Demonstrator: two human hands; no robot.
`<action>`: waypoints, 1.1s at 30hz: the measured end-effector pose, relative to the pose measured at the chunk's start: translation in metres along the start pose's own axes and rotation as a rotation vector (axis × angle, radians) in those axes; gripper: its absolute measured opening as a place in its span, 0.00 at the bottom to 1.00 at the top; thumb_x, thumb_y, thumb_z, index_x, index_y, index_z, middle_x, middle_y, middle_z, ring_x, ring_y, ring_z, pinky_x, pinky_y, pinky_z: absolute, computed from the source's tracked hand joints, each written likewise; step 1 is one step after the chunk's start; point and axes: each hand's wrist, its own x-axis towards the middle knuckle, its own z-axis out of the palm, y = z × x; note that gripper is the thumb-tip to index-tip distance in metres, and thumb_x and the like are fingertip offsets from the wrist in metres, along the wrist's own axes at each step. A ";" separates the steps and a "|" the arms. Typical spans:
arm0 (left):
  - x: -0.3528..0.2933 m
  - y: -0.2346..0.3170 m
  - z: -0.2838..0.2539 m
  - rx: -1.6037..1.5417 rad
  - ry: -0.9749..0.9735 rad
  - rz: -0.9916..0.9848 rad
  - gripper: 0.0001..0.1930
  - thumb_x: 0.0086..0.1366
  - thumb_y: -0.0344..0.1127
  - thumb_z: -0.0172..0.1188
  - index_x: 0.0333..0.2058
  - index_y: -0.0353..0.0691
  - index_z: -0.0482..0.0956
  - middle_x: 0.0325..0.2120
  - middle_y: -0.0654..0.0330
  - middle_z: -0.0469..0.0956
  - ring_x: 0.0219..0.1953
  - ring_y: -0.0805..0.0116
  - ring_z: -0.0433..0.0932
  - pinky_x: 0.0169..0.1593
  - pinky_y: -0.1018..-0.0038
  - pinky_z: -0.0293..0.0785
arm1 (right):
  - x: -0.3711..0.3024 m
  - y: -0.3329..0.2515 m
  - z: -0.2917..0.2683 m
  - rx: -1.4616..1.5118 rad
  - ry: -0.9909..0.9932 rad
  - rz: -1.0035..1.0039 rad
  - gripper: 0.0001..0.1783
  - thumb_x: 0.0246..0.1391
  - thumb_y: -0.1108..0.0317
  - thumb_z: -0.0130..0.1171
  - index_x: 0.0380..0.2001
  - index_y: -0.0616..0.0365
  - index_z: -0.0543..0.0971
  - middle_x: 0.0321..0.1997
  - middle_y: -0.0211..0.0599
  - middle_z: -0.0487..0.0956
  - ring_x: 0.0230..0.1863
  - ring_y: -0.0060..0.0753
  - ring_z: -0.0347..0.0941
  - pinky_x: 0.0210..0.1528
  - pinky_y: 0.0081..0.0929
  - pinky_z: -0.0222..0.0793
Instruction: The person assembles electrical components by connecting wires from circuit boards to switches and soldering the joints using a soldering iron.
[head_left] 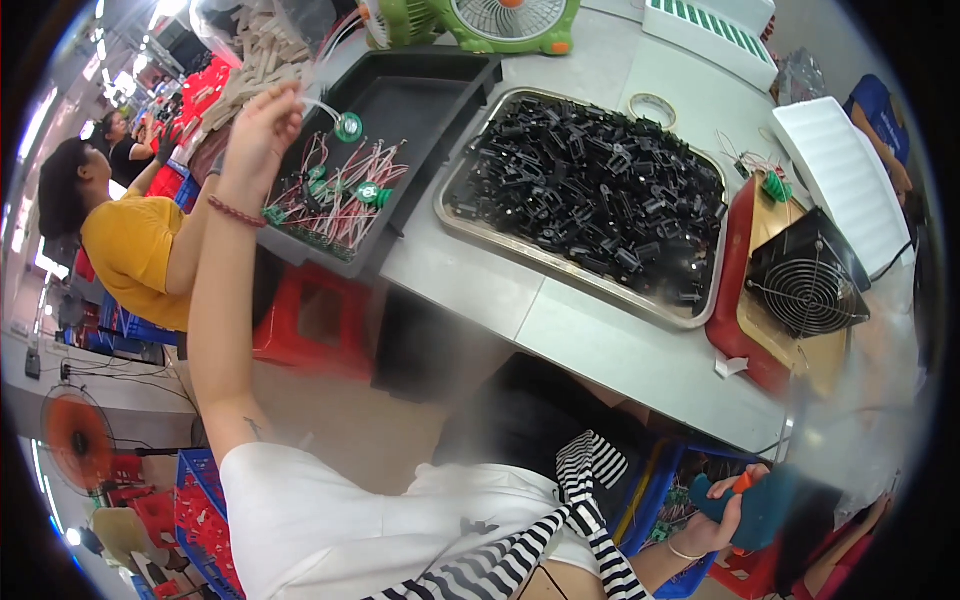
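Note:
My left hand [265, 125] is raised over the dark plastic tray [425, 160], its fingers pinched on pale wires. From these wires hangs a small green round coil-like part [348, 127]. Below it in the tray lies a tangle of red and white wires [345, 200] with more green parts. Low on the right, my right hand [725, 515] is closed around a teal tool with orange parts [765, 505]; its exact kind I cannot make out. That hand is beside a blue crate [650, 500] below the table edge.
A metal tray [455, 215] heaped with small black plastic parts [600, 190] stands on the table [460, 285]. Right of it are a red tray [735, 290] and a black fan [810, 285]. Green fans [510, 25] stand behind. A co-worker in yellow [140, 240] sits at left, near a red stool [315, 320].

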 end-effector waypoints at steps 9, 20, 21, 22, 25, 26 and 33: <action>-0.066 -0.077 -0.056 0.541 0.051 -0.151 0.14 0.65 0.38 0.61 0.45 0.36 0.78 0.31 0.60 0.83 0.32 0.79 0.77 0.33 0.84 0.68 | 0.006 0.009 -0.002 0.044 -0.073 -0.055 0.28 0.51 0.69 0.55 0.54 0.75 0.68 0.53 0.49 0.68 0.29 0.24 0.67 0.31 0.19 0.67; -0.079 -0.022 -0.009 1.659 -0.037 -0.155 0.13 0.57 0.51 0.63 0.31 0.50 0.88 0.27 0.58 0.84 0.36 0.54 0.82 0.45 0.52 0.67 | 0.000 -0.001 0.019 -0.019 -0.011 -0.023 0.32 0.46 0.63 0.58 0.52 0.75 0.69 0.50 0.47 0.67 0.27 0.26 0.66 0.30 0.21 0.62; -0.078 -0.013 0.004 1.726 -0.015 -0.077 0.13 0.59 0.49 0.62 0.31 0.48 0.87 0.26 0.58 0.83 0.35 0.52 0.82 0.42 0.54 0.69 | -0.001 -0.002 0.019 -0.002 -0.028 -0.029 0.32 0.47 0.64 0.58 0.53 0.74 0.68 0.51 0.48 0.67 0.28 0.26 0.67 0.31 0.21 0.63; -0.078 -0.004 0.021 1.844 0.009 0.073 0.13 0.60 0.46 0.62 0.30 0.44 0.86 0.25 0.57 0.83 0.35 0.53 0.82 0.40 0.59 0.71 | -0.002 -0.002 0.018 0.013 -0.042 -0.036 0.31 0.47 0.65 0.57 0.54 0.74 0.68 0.53 0.48 0.68 0.29 0.26 0.67 0.31 0.21 0.64; -0.089 0.016 0.085 1.510 -0.171 0.590 0.09 0.60 0.38 0.61 0.26 0.40 0.84 0.26 0.53 0.82 0.34 0.52 0.80 0.40 0.62 0.72 | -0.002 -0.003 0.016 0.018 -0.025 -0.037 0.31 0.47 0.65 0.59 0.52 0.73 0.69 0.53 0.48 0.68 0.29 0.27 0.68 0.30 0.21 0.65; -0.094 0.017 0.112 1.365 -0.341 0.635 0.07 0.58 0.35 0.62 0.26 0.40 0.83 0.26 0.53 0.81 0.34 0.54 0.79 0.39 0.63 0.71 | -0.002 -0.002 0.015 0.018 -0.022 -0.037 0.31 0.46 0.65 0.59 0.52 0.72 0.69 0.52 0.48 0.68 0.28 0.27 0.68 0.30 0.22 0.65; -0.127 -0.024 0.283 0.874 -0.965 0.998 0.08 0.56 0.34 0.66 0.35 0.41 0.80 0.30 0.62 0.77 0.35 0.63 0.74 0.41 0.67 0.69 | -0.008 -0.002 0.010 0.061 0.050 -0.037 0.31 0.46 0.64 0.64 0.51 0.70 0.70 0.49 0.46 0.68 0.26 0.27 0.70 0.29 0.21 0.66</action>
